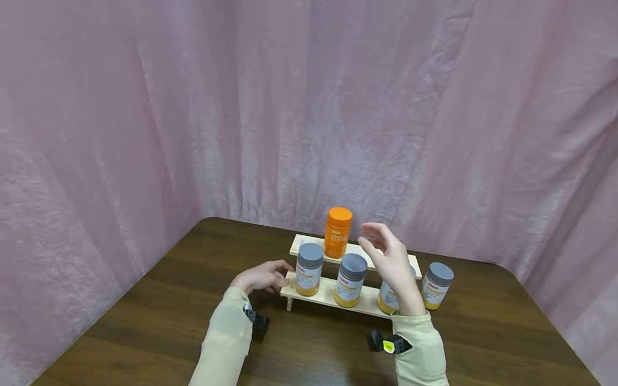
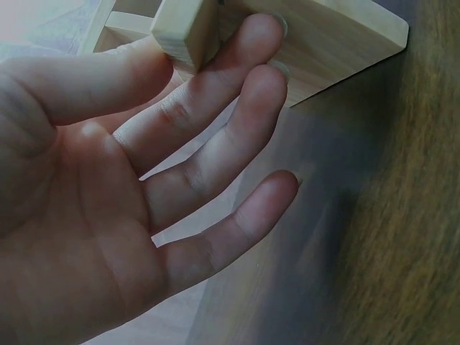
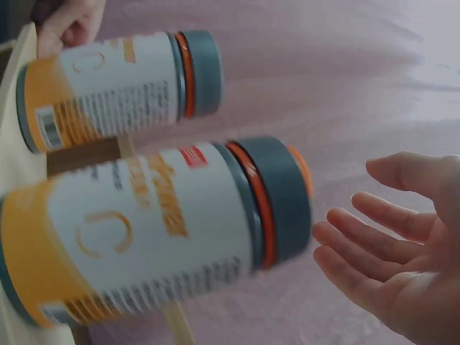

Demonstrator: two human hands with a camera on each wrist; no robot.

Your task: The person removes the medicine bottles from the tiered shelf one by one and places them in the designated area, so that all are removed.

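A two-step wooden display rack (image 1: 326, 288) stands on the brown table. My left hand (image 1: 263, 276) grips the left end of its lower step; in the left wrist view the thumb lies against the plank's end (image 2: 188, 32) and the fingers reach along the rack's side. On the upper step stands an orange bottle (image 1: 337, 236). Grey-lidded supplement jars occupy the lower step: one at left (image 1: 308, 271), one in the middle (image 1: 350, 281) and one at right (image 1: 388, 297), partly behind my right arm. My right hand (image 1: 390, 256) hovers empty above the rack, right of the orange bottle, fingers loosely bent.
Another grey-lidded jar (image 1: 436, 287) stands on the table (image 1: 487, 327) just past the rack's right end. A pink curtain (image 1: 309, 118) hangs behind the table and along its sides. Each wrist carries a small black camera.
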